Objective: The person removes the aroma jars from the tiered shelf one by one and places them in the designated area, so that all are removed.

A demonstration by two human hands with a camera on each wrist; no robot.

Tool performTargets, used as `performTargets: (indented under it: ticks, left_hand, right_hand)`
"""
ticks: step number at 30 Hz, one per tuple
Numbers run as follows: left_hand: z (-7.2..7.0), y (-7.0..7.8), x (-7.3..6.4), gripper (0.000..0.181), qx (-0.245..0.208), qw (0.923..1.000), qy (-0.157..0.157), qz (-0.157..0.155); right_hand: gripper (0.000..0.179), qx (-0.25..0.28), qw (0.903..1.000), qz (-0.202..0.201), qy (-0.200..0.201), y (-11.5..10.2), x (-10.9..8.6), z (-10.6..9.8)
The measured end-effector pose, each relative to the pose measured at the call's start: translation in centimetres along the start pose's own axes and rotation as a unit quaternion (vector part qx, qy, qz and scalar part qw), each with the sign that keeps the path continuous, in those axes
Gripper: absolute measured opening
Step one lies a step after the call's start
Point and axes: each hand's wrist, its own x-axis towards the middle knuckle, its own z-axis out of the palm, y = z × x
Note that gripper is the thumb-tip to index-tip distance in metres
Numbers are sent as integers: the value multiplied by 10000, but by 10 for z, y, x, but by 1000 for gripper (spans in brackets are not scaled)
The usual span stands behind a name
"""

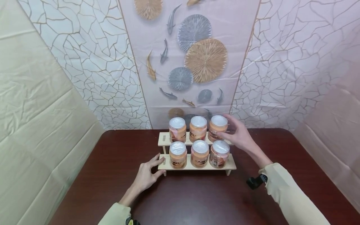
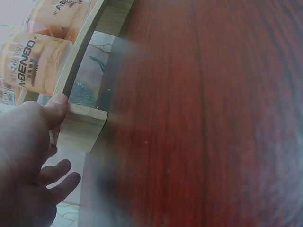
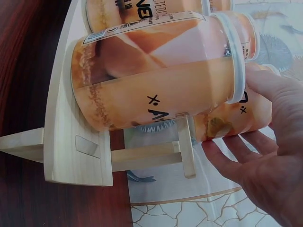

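A two-tier wooden rack carries three orange jars with clear, silvery-looking lids on each tier. My left hand pinches the left end of the lower tier, thumb at the front edge; the left wrist view shows the thumb on the wooden end. At the back right, my right hand grips the upper tier's right jar, with the thumb on the near side and fingers around the far side. In the right wrist view, the lower right jar partly hides that gripped jar.
The rack stands on a dark reddish-brown table. Behind it hangs a patterned cloth with fish and round leaves. Pale cloth walls flank both sides. The other upper jars stand close beside the gripped one.
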Motion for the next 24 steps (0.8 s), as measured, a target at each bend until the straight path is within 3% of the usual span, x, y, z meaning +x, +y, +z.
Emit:
performTargets:
  ticks: [12, 24]
  left_hand:
    - [-1, 0, -2, 51, 37, 10000, 13, -70]
    - [0, -2, -1, 50, -15, 10000, -16, -93]
  right_hand:
    - [71, -257, 9996, 137, 11, -1, 0, 0]
    - [77, -402, 9989, 215, 63, -6, 0, -5]
